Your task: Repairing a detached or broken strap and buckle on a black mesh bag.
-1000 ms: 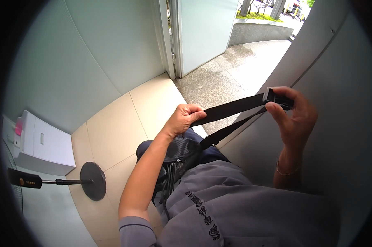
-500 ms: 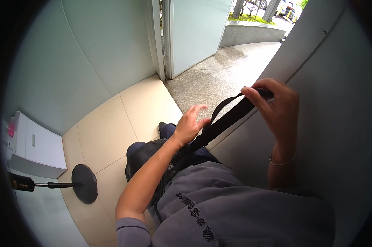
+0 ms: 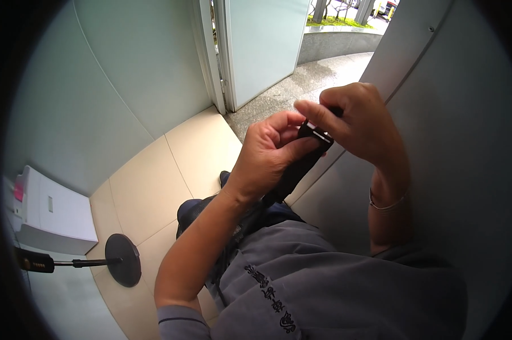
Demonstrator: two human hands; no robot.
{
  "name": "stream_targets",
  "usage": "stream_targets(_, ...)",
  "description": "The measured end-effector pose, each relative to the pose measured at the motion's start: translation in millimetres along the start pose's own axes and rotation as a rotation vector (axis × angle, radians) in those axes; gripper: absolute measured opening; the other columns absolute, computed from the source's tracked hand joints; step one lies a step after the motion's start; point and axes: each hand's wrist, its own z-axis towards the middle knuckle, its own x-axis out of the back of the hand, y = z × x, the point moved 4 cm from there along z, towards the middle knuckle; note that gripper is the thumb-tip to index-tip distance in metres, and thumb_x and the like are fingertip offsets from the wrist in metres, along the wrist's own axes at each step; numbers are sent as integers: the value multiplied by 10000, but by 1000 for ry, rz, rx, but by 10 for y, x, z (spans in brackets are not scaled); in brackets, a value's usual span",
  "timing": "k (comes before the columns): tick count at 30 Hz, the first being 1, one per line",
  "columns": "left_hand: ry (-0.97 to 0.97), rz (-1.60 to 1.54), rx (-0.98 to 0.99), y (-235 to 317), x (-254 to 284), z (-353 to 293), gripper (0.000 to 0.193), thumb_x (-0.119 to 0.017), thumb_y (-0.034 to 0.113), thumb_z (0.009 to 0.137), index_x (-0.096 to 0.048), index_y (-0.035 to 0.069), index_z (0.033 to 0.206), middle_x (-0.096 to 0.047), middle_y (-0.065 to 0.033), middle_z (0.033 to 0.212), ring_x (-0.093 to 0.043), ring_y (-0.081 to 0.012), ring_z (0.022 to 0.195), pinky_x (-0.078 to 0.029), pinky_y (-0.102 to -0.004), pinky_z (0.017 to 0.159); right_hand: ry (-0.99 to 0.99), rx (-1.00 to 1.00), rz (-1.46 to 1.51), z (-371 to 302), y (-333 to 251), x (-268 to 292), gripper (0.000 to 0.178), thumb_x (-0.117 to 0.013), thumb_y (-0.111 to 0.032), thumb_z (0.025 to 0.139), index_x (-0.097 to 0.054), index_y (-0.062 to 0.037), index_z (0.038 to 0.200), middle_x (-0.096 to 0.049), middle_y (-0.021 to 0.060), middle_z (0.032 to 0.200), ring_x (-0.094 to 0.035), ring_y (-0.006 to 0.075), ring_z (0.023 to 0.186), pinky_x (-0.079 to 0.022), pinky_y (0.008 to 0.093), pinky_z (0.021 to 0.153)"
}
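I have the black buckle [image 3: 318, 132] at the upper end of the black strap [image 3: 295, 174], apparently adjusting it; that calls for a steady hold. Left of it, my left hand [image 3: 270, 150] pinches it under a flattened thumb; right of it, my right hand [image 3: 355, 119] arches, curled around a dark piece I can't identify.

Grey wall [image 3: 460, 141] near right hand [image 3: 363, 122], free air leftward (over tiles [image 3: 142, 175]), round black base [image 3: 122, 266] beyond
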Motion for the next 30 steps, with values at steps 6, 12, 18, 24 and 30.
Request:
stream_targets(6, 35, -51, 81, -86, 122, -92, 387, -561, 157, 804, -403, -14, 1113, -603, -84, 832, -591, -134, 704, -479, -232, 682, -102, -212, 1135, -92, 361, -331, 362, -485, -322, 851, -576, 24, 900, -576, 39, 745, -529, 99, 588, -459, 238, 552)
stream_targets(12, 101, 62, -83, 53, 129, -44, 642, -551, 182, 812, -147, -20, 1268, -592, -116, 879, -579, -153, 712, -468, -246, 678, -176, 122, 1221, -174, 243, -502, 407, -615, -221, 773, -502, 28, 1075, -538, 86, 970, -510, 135, 890, -437, 261, 753)
stream_targets(18, 112, -26, -105, 2, 163, -15, 644, -565, 139, 799, -143, -18, 1260, -594, -130, 875, -600, -188, 749, -483, -269, 694, -135, 75, 1423, -142, 185, -508, 308, -596, -128, 784, -520, 26, 1040, -567, 63, 873, -539, 122, 802, -463, 230, 659)
stream_targets(24, 92, -45, -7, -155, 265, -98, 442, -566, 116, 798, -344, -17, 1157, -609, -130, 832, -613, -188, 728, -495, -276, 688, -35, 36, 1413, -126, 116, -515, 200, -544, -114, 822, -503, 44, 937, -593, 82, 835, -569, 109, 761, -476, 226, 656)
stream_targets(30, 33, 44, 200, -522, 491, -304, 196, -570, 132, 799, -574, -22, 919, -624, -95, 778, -605, -140, 721, -480, -254, 694, 70, -45, 1404, -65, 167, -570, 137, -517, -101, 835, -476, 30, 841, -602, 125, 838, -594, 139, 804, -489, 230, 691)
